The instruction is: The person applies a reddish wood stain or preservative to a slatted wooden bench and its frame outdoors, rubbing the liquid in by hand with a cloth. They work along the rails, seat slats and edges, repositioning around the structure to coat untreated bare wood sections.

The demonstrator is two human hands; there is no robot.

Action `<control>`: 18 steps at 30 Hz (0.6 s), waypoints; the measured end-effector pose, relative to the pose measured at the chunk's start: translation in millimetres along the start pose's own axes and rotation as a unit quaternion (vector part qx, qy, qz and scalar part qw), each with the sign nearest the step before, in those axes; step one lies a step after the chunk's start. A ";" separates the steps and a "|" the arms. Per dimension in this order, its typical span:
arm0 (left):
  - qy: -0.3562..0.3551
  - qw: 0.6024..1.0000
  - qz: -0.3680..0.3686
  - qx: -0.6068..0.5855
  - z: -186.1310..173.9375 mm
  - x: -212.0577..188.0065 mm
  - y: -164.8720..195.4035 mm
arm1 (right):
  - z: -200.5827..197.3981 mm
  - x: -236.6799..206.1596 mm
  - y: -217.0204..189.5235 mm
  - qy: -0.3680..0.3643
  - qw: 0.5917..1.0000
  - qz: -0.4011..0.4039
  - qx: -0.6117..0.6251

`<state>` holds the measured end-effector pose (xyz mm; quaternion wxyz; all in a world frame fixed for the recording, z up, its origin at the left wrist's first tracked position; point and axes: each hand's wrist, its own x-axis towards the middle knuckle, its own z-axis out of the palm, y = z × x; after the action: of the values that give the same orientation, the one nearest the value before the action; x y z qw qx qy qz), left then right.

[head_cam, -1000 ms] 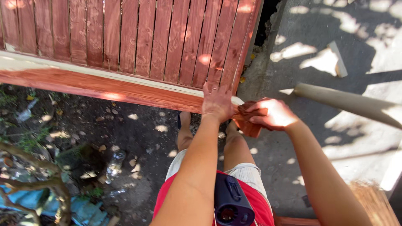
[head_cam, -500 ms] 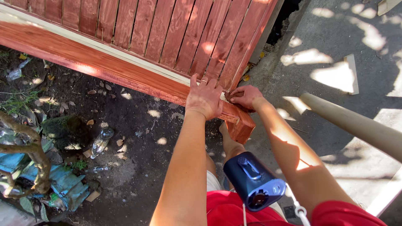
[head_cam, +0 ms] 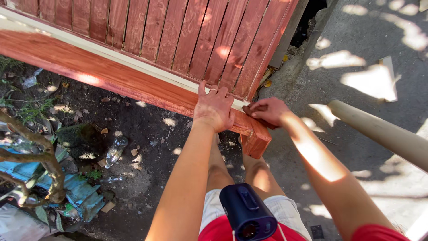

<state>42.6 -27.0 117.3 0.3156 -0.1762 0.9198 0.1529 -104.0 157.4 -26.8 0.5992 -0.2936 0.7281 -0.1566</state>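
Head view: two hands, left hand (head_cam: pixel 215 107) and right hand (head_cam: pixel 267 111), one beam (head_cam: pixel 111 78).

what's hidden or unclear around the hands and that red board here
Head view only:
- Right hand: fingertips curl against the end of the red-stained wooden board; whether they hold anything cannot be told.
- Board top under the left hand: covered by the palm.
- Board's far end: cut off by the left edge.
- Pale round wooden pole: cut off by the right edge.
- Feet: hidden behind the legs and board.

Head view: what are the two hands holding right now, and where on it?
Both rest on the red-stained rail near its end. The left hand lies flat on its top face; the right hand presses beside it. No closed grasp shows.
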 end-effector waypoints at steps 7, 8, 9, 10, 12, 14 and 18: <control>-0.049 0.998 -0.021 0.021 -5.2 1.4 3.1 | 1.8 32.1 -17.6 -0.023 0.998 0.035 -0.048; -0.057 0.998 -0.020 0.020 -6.0 0.3 4.7 | -1.9 13.6 -21.0 -0.025 0.999 0.015 -0.021; -0.061 0.998 -0.021 0.021 -7.3 0.1 4.3 | -7.1 -2.1 -27.2 -0.025 1.000 -0.010 0.004; -0.066 0.997 -0.024 0.020 -8.5 -0.6 4.6 | -12.9 -21.5 -31.5 -0.050 0.997 0.022 0.056; -0.045 0.999 -0.022 0.014 -9.4 -2.6 5.2 | -25.8 -67.3 -30.1 -0.080 0.994 0.046 0.065; -0.035 0.999 -0.020 0.017 -9.5 -2.9 4.3 | -32.9 -87.1 -26.9 -0.089 0.994 0.007 0.071; -0.035 0.999 -0.017 0.011 -4.2 -2.9 3.9 | -20.4 -55.8 -10.8 -0.063 0.990 -0.059 0.109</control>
<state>40.9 -24.5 123.0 0.3520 -0.1825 0.9067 0.1437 -115.0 180.8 27.8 0.6623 -0.2782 0.6488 -0.2509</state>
